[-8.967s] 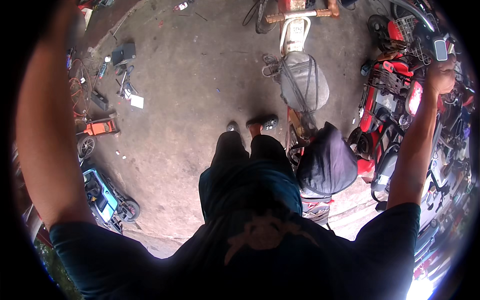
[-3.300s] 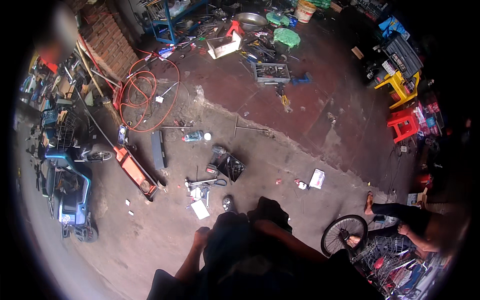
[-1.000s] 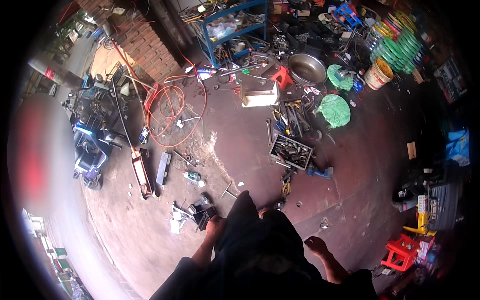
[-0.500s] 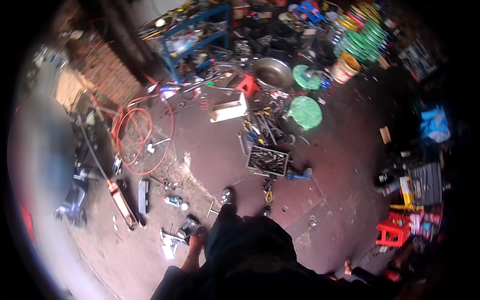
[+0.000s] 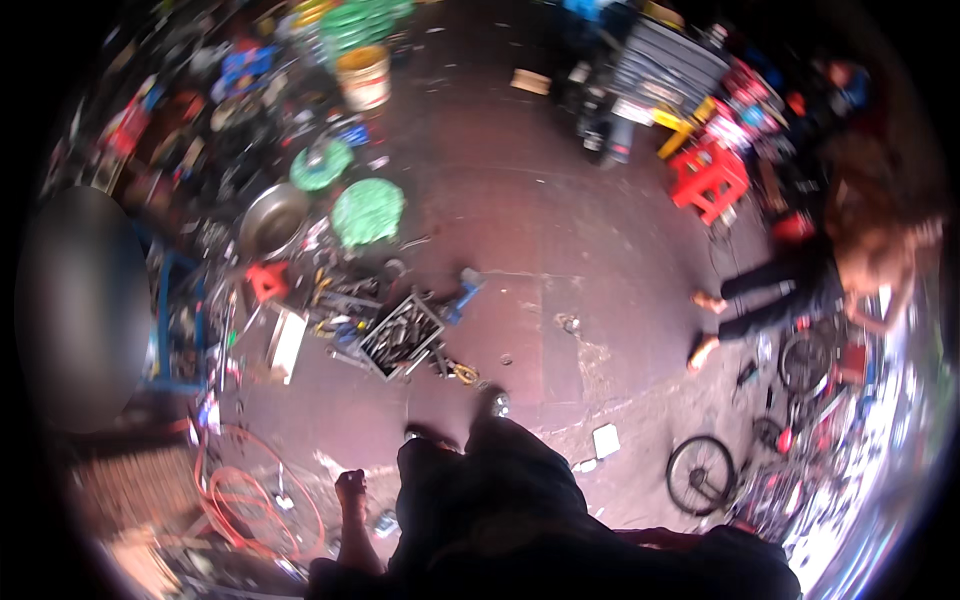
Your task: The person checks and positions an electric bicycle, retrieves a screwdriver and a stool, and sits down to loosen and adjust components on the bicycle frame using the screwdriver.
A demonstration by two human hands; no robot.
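Note:
My left hand (image 5: 350,487) hangs low beside my left leg, above the floor. Its fingers look curled into a fist, with nothing sticking out of it. My right hand is out of sight; only a dark sleeve (image 5: 740,560) shows at the lower right. Ahead of my feet stands an open crate (image 5: 402,335) filled with metal tools. Close to it lie a blue tool (image 5: 465,293) and a small yellow-handled tool (image 5: 462,373). A white open box (image 5: 287,345) is to the crate's left.
An orange hose (image 5: 240,490) lies coiled at the lower left. Farther off are a metal basin (image 5: 275,220), a green round bundle (image 5: 368,212) and a bucket (image 5: 363,78). To the right are a red stool (image 5: 710,180), another person (image 5: 870,250) and a bicycle wheel (image 5: 700,475).
My view has turned to the right, so the crate and hose now appear farther left. The other person and the bicycle wheel have come into view. My left hand has moved off the dark parts.

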